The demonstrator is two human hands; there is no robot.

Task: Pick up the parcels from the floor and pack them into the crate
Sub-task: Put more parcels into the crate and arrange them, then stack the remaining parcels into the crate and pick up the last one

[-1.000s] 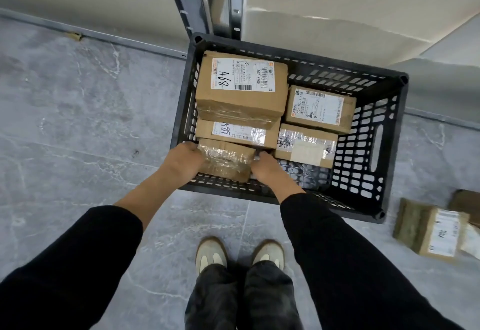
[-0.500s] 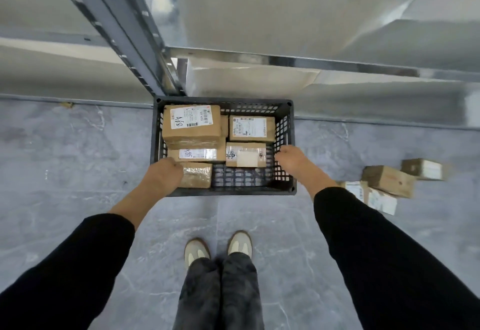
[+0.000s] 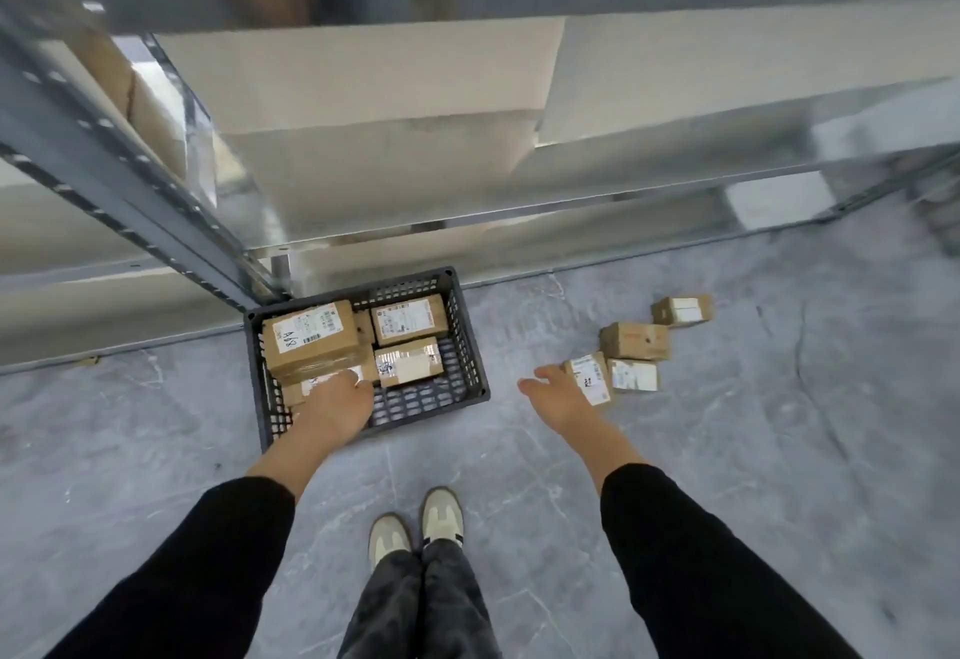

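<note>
Right hand (image 3: 558,395) left crate (image 3: 470,346), now near floor parcels (image 3: 589,376).

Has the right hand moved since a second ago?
Yes. The right hand has left the crate and now reaches toward parcels on the floor.

Brown parcels (image 3: 311,341), dark perforated crate (image 3: 470,346)

A warehouse or stockroom: grey metal shelving (image 3: 130,191) loaded with big cartons (image 3: 363,87), labelled parcels (image 3: 634,341) on the grey tiled floor (image 3: 727,450), a black plastic crate (image 3: 467,346).
</note>
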